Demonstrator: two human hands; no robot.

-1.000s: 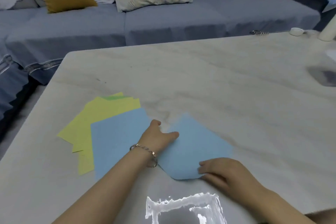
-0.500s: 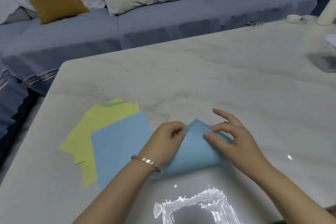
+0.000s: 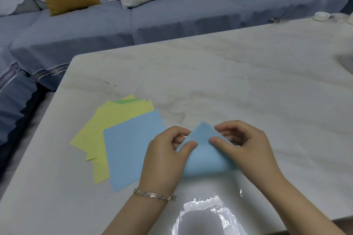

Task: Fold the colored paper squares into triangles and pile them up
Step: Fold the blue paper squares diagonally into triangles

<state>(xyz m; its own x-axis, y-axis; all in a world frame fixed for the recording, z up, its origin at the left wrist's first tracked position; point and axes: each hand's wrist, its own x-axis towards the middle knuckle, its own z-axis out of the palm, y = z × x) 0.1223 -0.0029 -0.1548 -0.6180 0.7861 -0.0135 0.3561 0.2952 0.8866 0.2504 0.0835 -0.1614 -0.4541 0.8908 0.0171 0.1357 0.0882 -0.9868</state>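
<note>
- The blue sheet [image 3: 206, 158] lay on the desk [image 3: 229, 82] directly in front of the person, doubled over on itself, with its pointed tip aimed at 12 o'clock.
- Its long axis was the bent edge on the near side, running from 9 to 3 o'clock. That edge looked rounded and puffed rather than pressed flat, so the fold seemed not yet creased.
- The left hand [image 3: 166, 158] pinched the sheet's 9 o'clock slope, thumb on top and fingers curled in at the edge.
- The right hand [image 3: 246, 149] pinched the 3 o'clock slope in the same way, thumb on the upper layer and fingers curled over the rim.
- Both hands sat near the tip, so the soft bend lay at 6 o'clock from both thumbs. Neither hand was clearly nearer to it. A crease would probably call for one hand to pin the tip while the other swept along the 9-to-3 line.
- If the grip at the tip slipped, the matched corners could shift and the triangle would come out skewed.
- The stack of flat squares [image 3: 122, 139], blue on top of yellow with a green sliver at the far edge, lay at 9 o'clock from the left hand, the nearer hand for it.
- No pile of finished triangles was in view.
</note>
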